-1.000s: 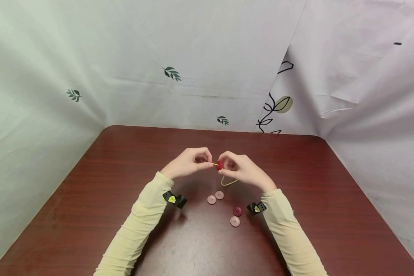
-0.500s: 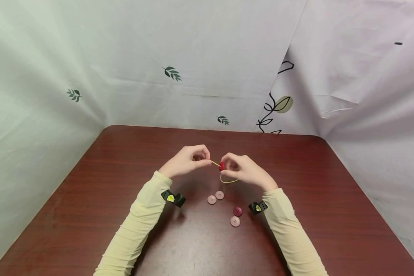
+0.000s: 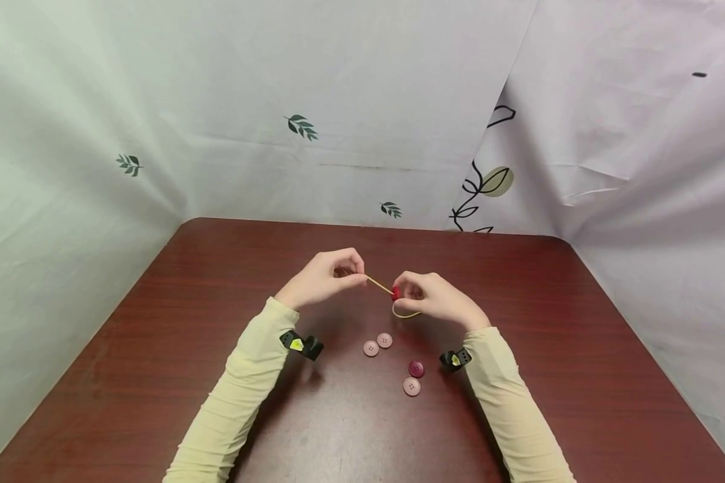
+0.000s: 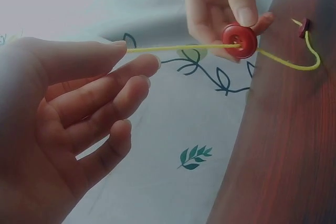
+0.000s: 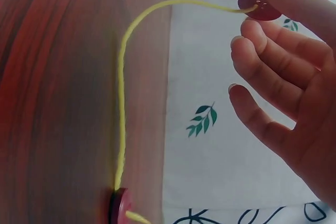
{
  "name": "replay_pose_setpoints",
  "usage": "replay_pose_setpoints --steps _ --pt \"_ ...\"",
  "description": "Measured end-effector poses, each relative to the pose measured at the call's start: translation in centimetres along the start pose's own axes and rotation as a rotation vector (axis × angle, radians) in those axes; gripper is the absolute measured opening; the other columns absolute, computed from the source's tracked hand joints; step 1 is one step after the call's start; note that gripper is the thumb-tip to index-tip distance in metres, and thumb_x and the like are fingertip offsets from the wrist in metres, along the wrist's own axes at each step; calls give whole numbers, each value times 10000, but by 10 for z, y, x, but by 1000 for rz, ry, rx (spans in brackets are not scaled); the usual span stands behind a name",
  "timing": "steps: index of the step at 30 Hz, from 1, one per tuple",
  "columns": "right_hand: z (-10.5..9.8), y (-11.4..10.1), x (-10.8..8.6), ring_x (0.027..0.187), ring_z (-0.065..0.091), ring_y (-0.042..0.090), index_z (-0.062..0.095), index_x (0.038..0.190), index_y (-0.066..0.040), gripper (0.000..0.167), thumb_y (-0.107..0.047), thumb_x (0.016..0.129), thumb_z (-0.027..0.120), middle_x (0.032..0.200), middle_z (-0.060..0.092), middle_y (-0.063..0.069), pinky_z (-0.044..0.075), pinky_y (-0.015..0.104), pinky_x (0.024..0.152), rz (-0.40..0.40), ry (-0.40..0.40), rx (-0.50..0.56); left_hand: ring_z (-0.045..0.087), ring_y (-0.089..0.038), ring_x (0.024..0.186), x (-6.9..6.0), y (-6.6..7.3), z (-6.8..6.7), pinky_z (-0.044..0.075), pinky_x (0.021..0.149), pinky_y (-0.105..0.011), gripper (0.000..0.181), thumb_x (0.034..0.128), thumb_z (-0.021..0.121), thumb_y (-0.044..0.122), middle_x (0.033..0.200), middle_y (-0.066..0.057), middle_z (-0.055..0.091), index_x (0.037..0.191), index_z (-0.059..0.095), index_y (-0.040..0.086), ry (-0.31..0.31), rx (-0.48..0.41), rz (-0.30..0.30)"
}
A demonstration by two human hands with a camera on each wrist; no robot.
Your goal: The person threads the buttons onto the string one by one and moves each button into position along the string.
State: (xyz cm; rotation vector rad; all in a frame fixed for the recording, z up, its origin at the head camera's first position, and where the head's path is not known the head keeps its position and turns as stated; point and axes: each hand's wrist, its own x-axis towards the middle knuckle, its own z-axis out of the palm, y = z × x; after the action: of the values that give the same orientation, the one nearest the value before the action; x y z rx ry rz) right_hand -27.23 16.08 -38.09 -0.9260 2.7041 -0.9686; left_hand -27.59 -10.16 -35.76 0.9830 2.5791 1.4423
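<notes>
Between the thumb and fingers of my right hand (image 3: 438, 295) is a red button (image 4: 240, 41), pinched at its edge. A yellow string (image 4: 178, 48) passes through one of its holes. My left hand (image 3: 323, 276) pinches that string near its end, and the stretch between the two hands is taut. Beyond the red button the string curves down in a loose loop. Further along the same string, a darker red button (image 5: 122, 206) is threaded, seen low in the right wrist view. Both hands are above the table, a short way apart.
On the brown table (image 3: 157, 376), nearer the body, lie two pale pink buttons side by side, one of them here (image 3: 371, 348). To their right a magenta button (image 3: 416, 369) touches or nearly touches another pale pink button (image 3: 411, 386). White cloth (image 3: 229, 121) hangs behind and beside the table.
My left hand has drawn left and slightly up, while my right hand has shifted right with the red button. The stretch of string between them has grown longer.
</notes>
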Motion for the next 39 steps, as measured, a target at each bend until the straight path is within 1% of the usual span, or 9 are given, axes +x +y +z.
replay_pose_setpoints --steps 6,9,17,22,25,27,32,36,39 --pt "-1 8 0 692 584 115 625 1033 -180 194 -196 864 718 754 642 -26 473 257 650 25 -21 21 681 -159 791 0 1 -1 490 711 -298 101 892 692 155 824 -17 725 887 596 127 19 -13 -7" --pt "-2 12 -1 707 589 114 627 1037 -175 191 -206 868 712 767 646 -28 475 260 667 35 -27 23 683 -116 778 0 0 -1 498 710 -297 99 890 693 142 818 -9 729 893 595 130 36 -19 -11" --pt "-6 24 -2 739 569 117 638 1034 -156 187 -199 868 713 807 638 -17 468 259 677 63 -22 8 682 -131 764 -1 -2 -4 509 704 -325 94 895 684 143 792 -13 709 893 590 144 89 -51 -19" --pt "-7 32 -3 779 567 117 651 1056 -137 201 -216 879 705 853 646 2 469 268 696 62 -23 -9 669 -130 748 -1 -4 -6 502 695 -326 90 896 678 127 779 0 700 899 591 150 113 -42 -2" --pt "-8 37 -3 806 572 118 658 1066 -133 210 -221 881 703 889 653 9 473 275 718 62 -20 -20 657 -127 732 -1 -4 -8 490 686 -312 85 897 681 138 778 -20 702 904 596 141 132 -34 12" --pt "-8 39 -4 827 580 125 662 1072 -136 215 -219 878 704 916 655 12 478 281 734 68 -10 -35 650 -129 725 0 -4 -8 479 680 -295 84 897 681 134 787 -74 706 908 598 126 143 -40 15" --pt "-8 48 -7 875 587 148 668 1077 -126 227 -227 875 699 977 647 40 474 287 762 83 13 -77 649 -126 725 -1 -2 -10 453 692 -303 93 904 674 144 814 -169 703 914 587 110 154 -49 1" --pt "-9 55 -10 882 583 154 669 1078 -119 228 -223 877 696 984 643 48 465 294 771 106 16 -75 653 -115 745 -2 0 -11 453 718 -325 92 909 663 135 802 -135 707 920 575 114 155 -48 -11" --pt "-10 59 -12 847 573 142 670 1077 -116 228 -221 877 699 963 650 43 462 289 749 120 -1 -68 660 -130 760 -1 0 -12 461 730 -298 94 912 660 132 789 -96 709 927 571 107 154 -43 -11"
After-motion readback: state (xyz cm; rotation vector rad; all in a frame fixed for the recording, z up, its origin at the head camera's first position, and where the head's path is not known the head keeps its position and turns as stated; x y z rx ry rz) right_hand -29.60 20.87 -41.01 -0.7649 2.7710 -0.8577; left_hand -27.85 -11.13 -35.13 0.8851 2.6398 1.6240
